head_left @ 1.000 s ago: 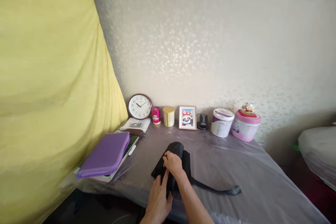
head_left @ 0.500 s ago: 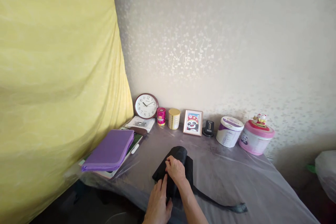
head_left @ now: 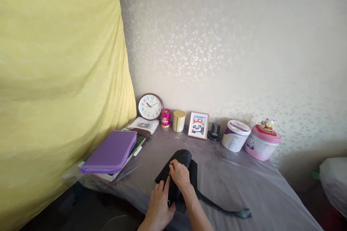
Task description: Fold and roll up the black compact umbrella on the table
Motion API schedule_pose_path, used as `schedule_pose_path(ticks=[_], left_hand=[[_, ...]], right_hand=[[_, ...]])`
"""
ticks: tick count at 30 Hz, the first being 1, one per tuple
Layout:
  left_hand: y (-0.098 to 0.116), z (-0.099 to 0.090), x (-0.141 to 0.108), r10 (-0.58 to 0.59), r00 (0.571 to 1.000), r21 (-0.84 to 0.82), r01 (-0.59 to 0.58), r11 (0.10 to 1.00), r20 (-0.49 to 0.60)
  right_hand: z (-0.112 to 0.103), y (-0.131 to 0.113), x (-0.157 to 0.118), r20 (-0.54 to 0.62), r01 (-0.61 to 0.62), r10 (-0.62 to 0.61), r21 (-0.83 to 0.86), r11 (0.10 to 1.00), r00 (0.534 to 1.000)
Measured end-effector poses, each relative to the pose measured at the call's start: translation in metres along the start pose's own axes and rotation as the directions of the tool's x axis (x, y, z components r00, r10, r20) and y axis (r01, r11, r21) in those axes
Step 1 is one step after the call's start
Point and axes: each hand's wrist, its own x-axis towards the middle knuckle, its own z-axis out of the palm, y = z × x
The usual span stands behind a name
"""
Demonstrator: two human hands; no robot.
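Note:
A folded black cloth bundle (head_left: 181, 157) lies on the table near its front edge. From its right side a long black strap (head_left: 221, 209) trails across the tabletop. My left hand (head_left: 159, 200) holds the near left part of the bundle, thumb at the bottom and fingers along the edge. On top, my right hand (head_left: 180, 173) pinches the cloth, its fingertips close to the left index finger. What kind of cloth item this is, I cannot tell.
A purple zip folder (head_left: 110, 151) lies on the left. Along the wall stand a clock (head_left: 150, 106), a pink can (head_left: 165, 118), a yellow-lidded can (head_left: 179, 121), a panda picture frame (head_left: 198, 125), a black device (head_left: 214, 132), a white-purple tub (head_left: 235, 136) and a pink tub (head_left: 262, 142).
The view has shifted slightly, so everything sits a little differently in the picture. Both hands keep nearly the same hold on the black cloth bundle.

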Motion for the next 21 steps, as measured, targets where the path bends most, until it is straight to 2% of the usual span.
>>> schedule_pose_path(ticks=[3,6,9,12,14,16,21], left_hand=[[0.001,-0.001,-0.002,-0.001,1.0,-0.026,0.001,1.0,-0.005],[-0.001,0.001,-0.002,0.003,1.0,-0.024,-0.003,1.0,-0.008],[-0.002,0.003,-0.001,0.004,1.0,-0.02,-0.004,1.0,-0.009],[-0.001,0.003,-0.002,-0.004,1.0,-0.017,0.005,1.0,0.007],[-0.001,0.003,-0.002,-0.015,1.0,-0.011,0.015,1.0,0.024],[0.0,0.002,-0.002,-0.023,0.999,-0.011,0.023,1.0,0.034],[0.001,-0.001,-0.001,-0.032,0.998,-0.04,0.034,0.999,0.059]], right_hand=[[-0.001,0.002,-0.008,-0.023,0.04,-0.038,0.091,0.995,0.999],[-0.003,0.008,-0.026,-0.134,0.211,-0.182,0.257,0.943,0.974],[0.0,0.022,-0.044,-0.282,0.436,-0.362,0.273,0.857,0.888],[0.009,0.042,-0.047,-0.318,0.549,-0.484,0.159,0.82,0.815],[0.015,0.054,-0.037,-0.326,0.563,-0.514,0.07,0.824,0.793],[0.018,0.062,-0.022,-0.315,0.553,-0.523,0.007,0.833,0.792],[0.015,0.071,0.019,-0.266,0.483,-0.474,-0.035,0.875,0.839]])
